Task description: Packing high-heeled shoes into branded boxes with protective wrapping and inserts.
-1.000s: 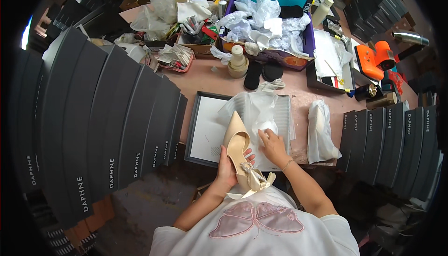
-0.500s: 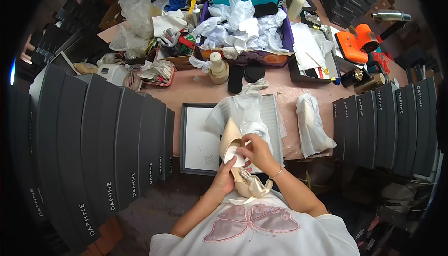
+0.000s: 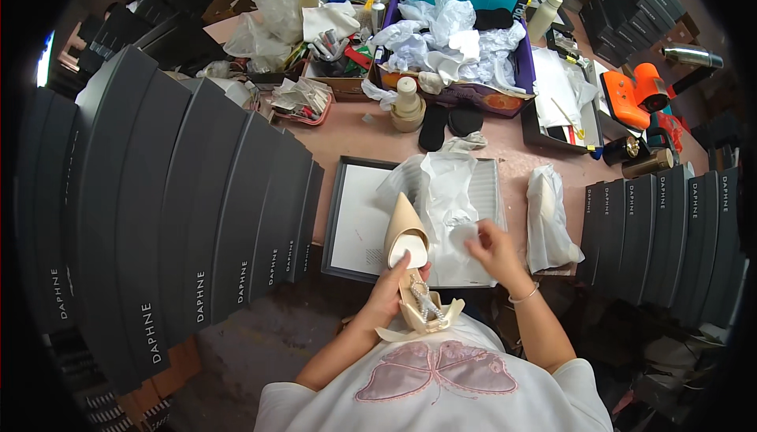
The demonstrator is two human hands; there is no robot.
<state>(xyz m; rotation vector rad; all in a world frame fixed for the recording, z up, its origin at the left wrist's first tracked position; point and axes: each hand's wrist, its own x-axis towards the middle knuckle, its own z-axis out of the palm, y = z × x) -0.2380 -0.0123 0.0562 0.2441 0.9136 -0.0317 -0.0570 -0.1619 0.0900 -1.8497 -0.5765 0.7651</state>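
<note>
Since the last half second: right hand [image 3: 497, 255] has come off the beige pointed-toe shoe with pearl strap and bow [image 3: 405, 217] and moved right, over the crumpled white tissue paper [image 3: 445, 188]. White rounded pad [image 3: 408, 251] now sits in the shoe opening, left thumb at its near edge. So left hand [image 3: 388, 288] alone supports the shoe, closed around its middle, toe pointing far, above the near edge of the shallow dark-grey box [image 3: 359, 215]. Right fingers curled, nearly together, at a thin pale piece [image 3: 462, 236]; can't tell if gripped.
</note>
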